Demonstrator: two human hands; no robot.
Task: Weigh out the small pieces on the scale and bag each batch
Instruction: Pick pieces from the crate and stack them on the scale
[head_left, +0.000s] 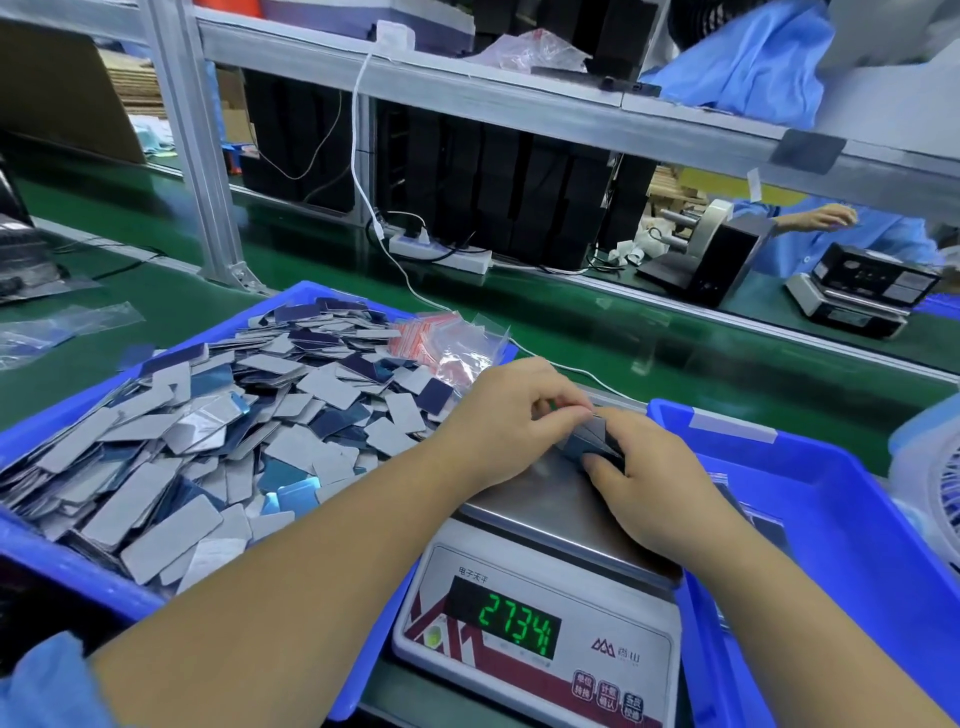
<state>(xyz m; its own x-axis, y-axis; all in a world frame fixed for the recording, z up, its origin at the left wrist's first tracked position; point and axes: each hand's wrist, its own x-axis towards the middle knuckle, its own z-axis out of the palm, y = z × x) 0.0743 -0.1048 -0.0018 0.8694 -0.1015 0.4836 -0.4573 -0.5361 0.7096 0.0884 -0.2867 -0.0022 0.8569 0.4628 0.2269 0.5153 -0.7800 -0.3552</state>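
Over one scale, two hands gripping one stack of pieces

Scale between two trays, seemingly.

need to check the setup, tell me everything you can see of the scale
The scale is a white benchtop unit with a bare metal pan and a slanted front panel. Its green display reads 2734, with a logo and three buttons at lower right. It sits between two blue bins. Both hands, left and right, hold a stack of pieces over the pan.
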